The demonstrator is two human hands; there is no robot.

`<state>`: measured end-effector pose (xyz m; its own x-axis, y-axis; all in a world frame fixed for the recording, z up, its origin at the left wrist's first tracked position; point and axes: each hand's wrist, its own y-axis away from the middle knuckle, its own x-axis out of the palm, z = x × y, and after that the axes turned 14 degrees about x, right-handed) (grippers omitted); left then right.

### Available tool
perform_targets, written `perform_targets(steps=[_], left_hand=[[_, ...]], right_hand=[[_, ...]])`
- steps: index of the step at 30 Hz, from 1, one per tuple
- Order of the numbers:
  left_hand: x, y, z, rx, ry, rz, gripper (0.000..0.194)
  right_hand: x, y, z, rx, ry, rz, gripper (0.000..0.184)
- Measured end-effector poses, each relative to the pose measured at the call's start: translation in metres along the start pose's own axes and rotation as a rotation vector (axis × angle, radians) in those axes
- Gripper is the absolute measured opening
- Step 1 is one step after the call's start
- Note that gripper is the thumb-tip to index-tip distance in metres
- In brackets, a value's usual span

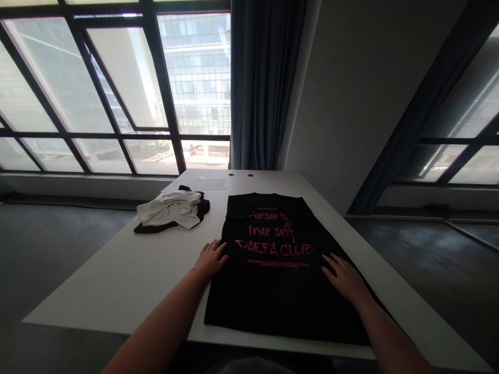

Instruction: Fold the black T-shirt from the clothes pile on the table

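A black T-shirt [273, 280] with pink lettering lies flat on the white table [128, 280], its sleeves folded in. My left hand [210, 257] rests flat at the shirt's left edge, fingers spread and partly on the table. My right hand [345, 278] lies flat on the shirt's right side, fingers stretched out. Neither hand holds anything.
A crumpled pile of white and black clothes [173, 210] sits at the table's left. Sheets of paper [208, 183] lie at the far end near two round holes. Large windows and a dark curtain [265, 83] stand behind the table.
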<state>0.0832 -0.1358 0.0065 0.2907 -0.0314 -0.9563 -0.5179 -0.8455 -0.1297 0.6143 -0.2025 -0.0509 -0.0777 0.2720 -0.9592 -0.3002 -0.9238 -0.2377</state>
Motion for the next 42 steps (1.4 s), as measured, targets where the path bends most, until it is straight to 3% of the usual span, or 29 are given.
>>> perform_targets(steps=[17,21,25,28,34,39,42], left_hand=[[0.002,0.001,0.005,0.046,0.094,-0.067,0.054],[0.005,-0.002,0.003,0.064,0.408,-0.229,0.058],[0.011,-0.005,0.000,-0.122,0.836,-0.399,0.058],[0.012,-0.002,0.000,-0.240,1.105,-0.460,0.056],[-0.003,0.008,-0.007,-0.397,1.349,-0.418,0.051],[-0.013,0.009,-0.018,-0.399,1.510,-0.361,0.056],[-0.016,0.011,-0.022,-0.333,1.608,-0.298,0.056]], right_hand=[[-0.005,0.001,0.004,-0.006,-0.026,0.007,0.059],[-0.007,0.001,0.004,-0.011,-0.039,0.009,0.059],[-0.009,0.002,0.005,-0.007,-0.045,0.003,0.057],[-0.009,0.003,0.005,0.000,-0.046,0.001,0.057],[-0.008,0.003,0.005,0.000,-0.044,-0.008,0.057],[-0.007,0.003,0.004,-0.014,-0.040,-0.003,0.060],[-0.006,0.003,0.003,-0.010,-0.036,-0.008,0.059]])
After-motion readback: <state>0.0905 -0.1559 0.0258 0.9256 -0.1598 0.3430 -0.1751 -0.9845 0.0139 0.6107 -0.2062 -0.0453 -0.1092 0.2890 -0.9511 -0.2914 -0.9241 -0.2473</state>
